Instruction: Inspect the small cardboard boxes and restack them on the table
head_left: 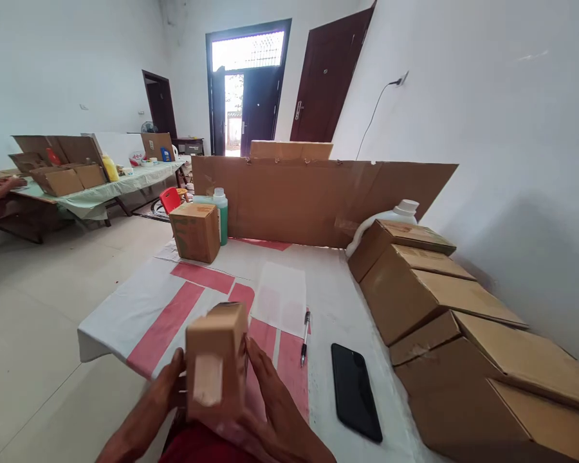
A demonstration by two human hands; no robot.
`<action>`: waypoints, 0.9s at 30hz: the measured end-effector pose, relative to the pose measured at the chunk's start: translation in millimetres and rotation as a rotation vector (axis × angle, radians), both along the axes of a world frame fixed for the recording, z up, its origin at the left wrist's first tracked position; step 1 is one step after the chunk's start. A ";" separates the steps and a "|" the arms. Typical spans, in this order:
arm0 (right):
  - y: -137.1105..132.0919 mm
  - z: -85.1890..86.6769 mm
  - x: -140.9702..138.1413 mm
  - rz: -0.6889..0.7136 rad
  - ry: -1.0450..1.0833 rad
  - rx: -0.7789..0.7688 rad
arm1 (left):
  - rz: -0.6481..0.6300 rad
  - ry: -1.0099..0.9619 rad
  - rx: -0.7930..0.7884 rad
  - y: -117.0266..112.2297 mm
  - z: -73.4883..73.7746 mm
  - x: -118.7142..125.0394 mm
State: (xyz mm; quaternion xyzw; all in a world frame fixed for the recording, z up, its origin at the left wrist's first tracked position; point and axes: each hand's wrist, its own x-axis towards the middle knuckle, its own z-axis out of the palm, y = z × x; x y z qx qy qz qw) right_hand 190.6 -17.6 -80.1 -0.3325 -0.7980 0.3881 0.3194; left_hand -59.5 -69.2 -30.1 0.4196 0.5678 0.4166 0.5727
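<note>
A small cardboard box point(224, 360) with a pale patch on its near face is held upright between my two palms, close to my body at the table's front edge. My left hand point(157, 392) presses against its left side, fingers partly hidden behind it. On the opposite side my right hand point(275, 392) lies along the box with fingers stretched forward. A sheet of white paper point(282, 292) is on the cloth beyond, with a pen point(305, 339) along its right edge. Right of the pen lies a black phone point(356, 391).
Several cardboard boxes point(463, 296) line the table's right side, with a white jug point(390, 215) behind them. Another box point(195, 231) and a green bottle point(221, 215) stand at the back left. A cardboard panel point(289, 199) closes the far edge. A person's arm point(2, 188) shows far left.
</note>
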 end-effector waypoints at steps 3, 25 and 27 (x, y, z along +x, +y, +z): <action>30.4 20.4 -20.4 -0.007 0.186 -0.186 | -0.146 0.126 0.093 18.2 20.7 -10.4; 170.7 33.6 -112.3 -0.118 0.296 -0.292 | 0.458 0.387 0.569 162.1 -40.8 -45.4; 180.9 30.9 -133.1 -0.117 0.289 -0.293 | 0.605 0.493 0.565 193.6 -37.2 -51.7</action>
